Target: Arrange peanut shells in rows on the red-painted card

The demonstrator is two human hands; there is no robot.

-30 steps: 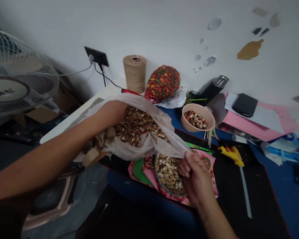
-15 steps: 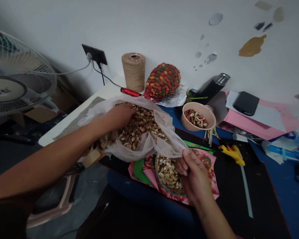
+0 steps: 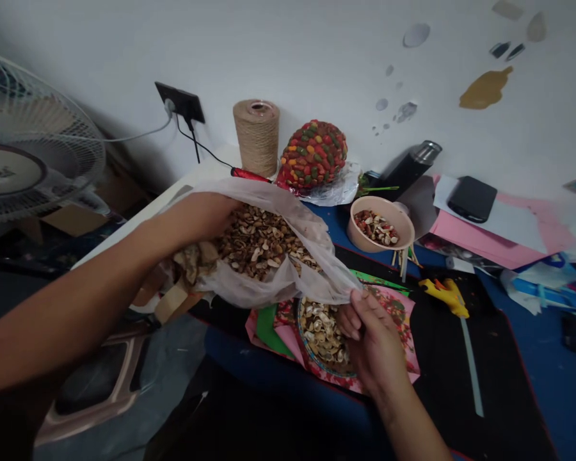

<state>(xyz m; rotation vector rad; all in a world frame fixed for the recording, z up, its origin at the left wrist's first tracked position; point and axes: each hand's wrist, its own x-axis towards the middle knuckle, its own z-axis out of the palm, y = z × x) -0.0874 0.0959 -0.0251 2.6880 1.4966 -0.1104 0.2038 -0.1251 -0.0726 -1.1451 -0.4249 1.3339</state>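
A translucent white plastic bag (image 3: 264,296) lies open, filled with brown nut shells (image 3: 262,240) that look like pistachio shells. My left hand (image 3: 216,214) reaches into the bag's left side. Its fingers are down at the shells and blurred, so their pose is hidden. Between thumb and fingers, my right hand (image 3: 372,326) pinches the bag's right edge. Under that hand a round dish with a blue patterned rim (image 3: 301,339) holds paler shells (image 3: 324,333). It rests on red and pink floral paper (image 3: 400,320).
Behind the bag stand a twine spool (image 3: 256,137) and a ball covered in coloured shells (image 3: 314,153). A pink bowl (image 3: 403,230) of shells, a black flask (image 3: 413,166) and a yellow glue gun (image 3: 446,296) are to the right. A fan (image 3: 33,141) stands at left.
My left hand has moved left within the bag, and the bag's left side has shifted, showing more of the crumpled brown material there. My right hand keeps its pinch.
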